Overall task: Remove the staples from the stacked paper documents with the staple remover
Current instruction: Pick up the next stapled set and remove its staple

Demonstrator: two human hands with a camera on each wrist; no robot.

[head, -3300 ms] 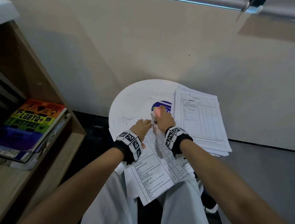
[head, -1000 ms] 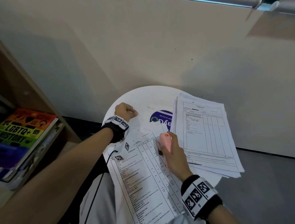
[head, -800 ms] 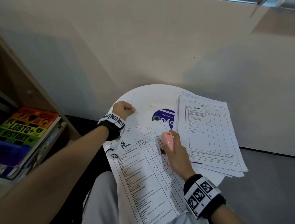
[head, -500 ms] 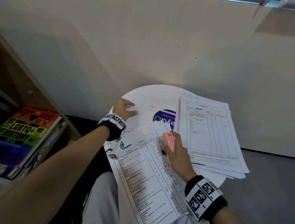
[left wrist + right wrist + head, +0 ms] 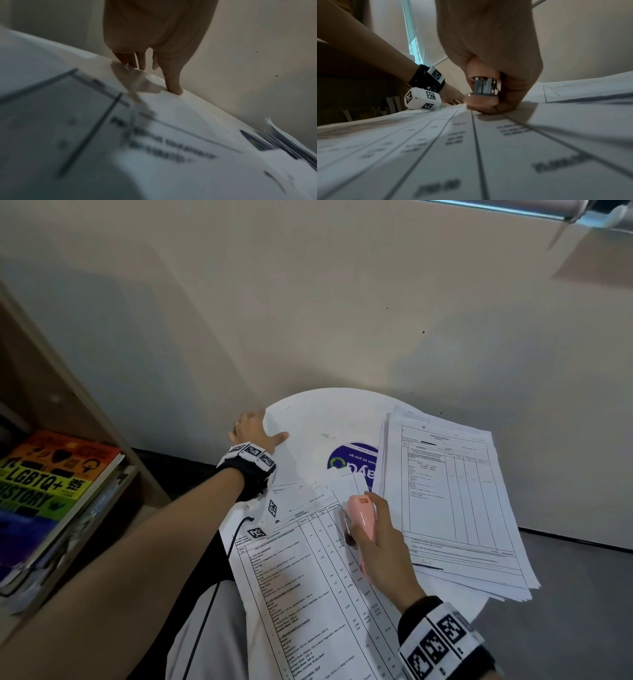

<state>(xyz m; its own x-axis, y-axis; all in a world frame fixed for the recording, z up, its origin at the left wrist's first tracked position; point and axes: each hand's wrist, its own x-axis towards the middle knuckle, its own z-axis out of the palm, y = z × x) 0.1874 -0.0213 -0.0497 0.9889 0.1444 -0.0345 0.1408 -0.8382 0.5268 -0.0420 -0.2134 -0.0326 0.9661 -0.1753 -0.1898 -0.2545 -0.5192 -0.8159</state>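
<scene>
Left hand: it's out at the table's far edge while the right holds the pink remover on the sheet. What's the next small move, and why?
Probably bring the left hand back onto the near document to pin it. Its fingers lie spread on the bare round table, holding nothing, while the right hand grips the staple remover resting on that loose sheet.

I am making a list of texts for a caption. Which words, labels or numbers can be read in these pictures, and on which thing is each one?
"LGBTQ+ HISTORY": cover of the book on the shelf.
"as you go": blue round sticker on the white table, seen upside down; its larger letters are half covered.
Paper sheets, paper stack: print too small or blurred.
Pink staple remover: red label unreadable.
</scene>
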